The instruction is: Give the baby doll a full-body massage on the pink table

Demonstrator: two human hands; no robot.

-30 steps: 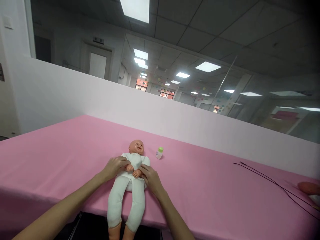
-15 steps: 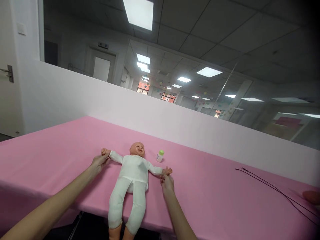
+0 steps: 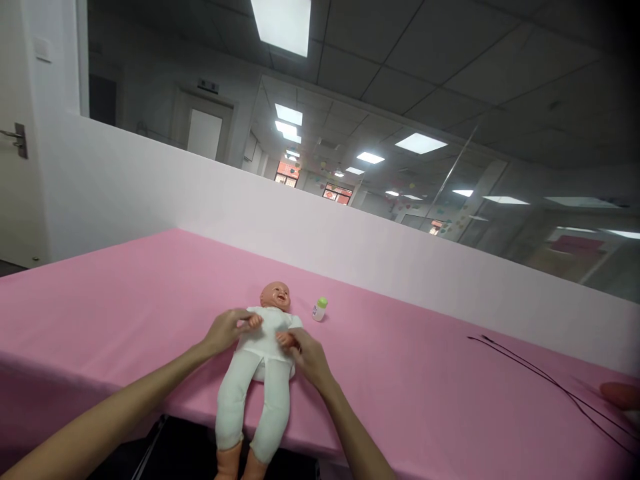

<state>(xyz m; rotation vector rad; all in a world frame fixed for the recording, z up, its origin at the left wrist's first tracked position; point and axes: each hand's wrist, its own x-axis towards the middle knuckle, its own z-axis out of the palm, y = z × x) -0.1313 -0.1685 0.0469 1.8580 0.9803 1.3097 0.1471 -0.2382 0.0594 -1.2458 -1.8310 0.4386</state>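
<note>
A baby doll [image 3: 264,347] in a white top and trousers lies on its back, its feet at the table's front edge. My left hand [image 3: 227,330] is closed round the doll's arm on the left side, near its small hand, over the chest. On the other side, my right hand [image 3: 311,353] grips the doll's other arm by the wrist, also folded across the chest. Both doll hands show between mine, a little apart. Just right of the doll's head stands a small bottle [image 3: 320,310] with a green cap, touched by neither hand.
The doll rests on a table with a pink cover [image 3: 400,373]. Black cables [image 3: 540,377] and a reddish round object [image 3: 620,395] lie at the right. A white wall [image 3: 310,233] with glass above it runs along the back; a door [image 3: 20,167] stands at far left.
Both my hands have moved inward, bringing the doll's arms from stretched out sideways to folded over its chest. The bottle and the cables have stayed in place.
</note>
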